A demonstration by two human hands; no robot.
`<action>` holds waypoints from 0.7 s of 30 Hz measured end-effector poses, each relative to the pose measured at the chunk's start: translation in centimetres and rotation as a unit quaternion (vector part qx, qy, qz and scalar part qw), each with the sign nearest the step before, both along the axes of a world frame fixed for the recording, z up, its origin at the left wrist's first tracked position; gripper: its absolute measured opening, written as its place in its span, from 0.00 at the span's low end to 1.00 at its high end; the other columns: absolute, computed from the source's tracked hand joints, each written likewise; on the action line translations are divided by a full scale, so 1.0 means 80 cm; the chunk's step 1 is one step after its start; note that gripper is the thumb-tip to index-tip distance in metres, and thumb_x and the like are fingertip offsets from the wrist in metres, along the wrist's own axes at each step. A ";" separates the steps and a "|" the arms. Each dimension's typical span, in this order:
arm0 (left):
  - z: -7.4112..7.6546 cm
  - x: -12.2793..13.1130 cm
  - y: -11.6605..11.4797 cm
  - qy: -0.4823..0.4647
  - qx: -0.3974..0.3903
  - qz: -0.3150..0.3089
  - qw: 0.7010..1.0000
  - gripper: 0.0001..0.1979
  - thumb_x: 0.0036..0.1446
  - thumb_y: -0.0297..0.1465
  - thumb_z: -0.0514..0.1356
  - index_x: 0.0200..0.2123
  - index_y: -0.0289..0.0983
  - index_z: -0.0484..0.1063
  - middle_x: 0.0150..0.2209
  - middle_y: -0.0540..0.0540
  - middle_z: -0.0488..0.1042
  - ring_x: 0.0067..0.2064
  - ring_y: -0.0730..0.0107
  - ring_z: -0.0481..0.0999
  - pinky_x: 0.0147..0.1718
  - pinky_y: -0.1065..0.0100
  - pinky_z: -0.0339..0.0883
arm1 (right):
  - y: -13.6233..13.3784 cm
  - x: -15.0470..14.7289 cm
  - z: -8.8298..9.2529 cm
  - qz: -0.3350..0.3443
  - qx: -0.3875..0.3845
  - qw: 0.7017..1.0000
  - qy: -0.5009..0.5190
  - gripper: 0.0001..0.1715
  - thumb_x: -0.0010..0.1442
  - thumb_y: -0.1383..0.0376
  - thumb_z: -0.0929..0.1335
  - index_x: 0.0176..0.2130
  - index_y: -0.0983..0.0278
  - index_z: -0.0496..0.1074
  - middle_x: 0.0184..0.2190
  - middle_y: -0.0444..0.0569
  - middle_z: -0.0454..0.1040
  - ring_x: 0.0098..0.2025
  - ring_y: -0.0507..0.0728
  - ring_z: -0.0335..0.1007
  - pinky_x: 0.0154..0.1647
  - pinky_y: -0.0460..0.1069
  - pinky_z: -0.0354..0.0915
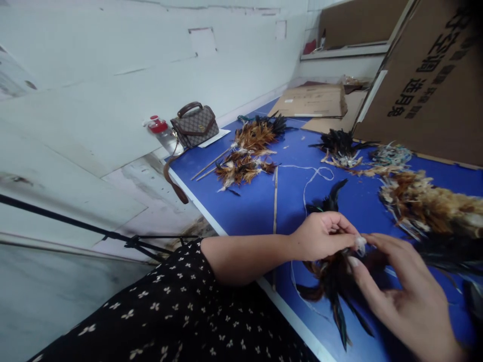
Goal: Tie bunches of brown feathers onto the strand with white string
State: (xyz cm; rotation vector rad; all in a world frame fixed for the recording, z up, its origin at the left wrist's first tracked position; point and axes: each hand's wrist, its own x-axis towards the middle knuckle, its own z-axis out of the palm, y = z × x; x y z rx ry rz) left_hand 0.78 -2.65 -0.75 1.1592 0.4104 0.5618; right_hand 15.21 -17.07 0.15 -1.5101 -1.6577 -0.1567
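Note:
A bunch of dark feathers [335, 286], black and brown, is held low over the front of the blue table. My left hand [322, 234] is closed around its upper part, with a pinch of thumb and fingers. My right hand [405, 281] meets it from the right, its thumb against the feathers and its fingertips at a whitish translucent wad [360, 245] on the tip of the left hand. Part of the bunch is hidden behind the hands. A thin white string [305, 186] trails over the table past the left hand. Left of it lies a thin stick [275, 201].
Two feather bundles on sticks [249, 136] lie farther back. A brown handbag [195, 125] and a red-capped bottle [163, 131] stand at the left edge. More black feathers [339, 146] and a large pile of brown feathers [433, 206] lie right, before a big cardboard box [422, 90].

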 end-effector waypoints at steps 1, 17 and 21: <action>-0.001 0.000 -0.001 -0.003 0.008 -0.004 1.000 0.29 0.44 0.47 0.83 0.37 0.34 0.77 0.32 0.49 0.80 0.34 0.76 0.77 0.39 0.67 0.71 | 0.000 0.000 -0.002 -0.003 0.008 1.000 0.003 0.18 0.74 0.56 0.73 0.59 0.57 0.78 0.52 0.50 0.81 0.49 0.59 0.81 0.52 0.52 0.73; -0.015 -0.001 -0.007 0.083 0.128 -0.075 0.986 0.11 0.62 0.33 0.72 0.45 0.35 0.83 0.38 0.46 0.82 0.38 0.72 0.77 0.44 0.67 0.74 | -0.011 -0.011 0.020 -0.102 -0.013 0.976 0.192 0.09 0.71 0.53 0.75 0.48 0.51 0.86 0.37 0.40 0.84 0.31 0.51 0.76 0.38 0.44 0.71; 0.005 -0.009 -0.009 0.119 0.068 -0.098 0.986 0.15 0.61 0.40 0.74 0.38 0.34 0.80 0.30 0.51 0.77 0.28 0.79 0.69 0.30 0.72 0.63 | -0.019 0.000 0.032 -0.189 -0.050 0.968 0.159 0.20 0.71 0.44 0.74 0.52 0.52 0.85 0.39 0.43 0.85 0.32 0.53 0.79 0.32 0.45 0.71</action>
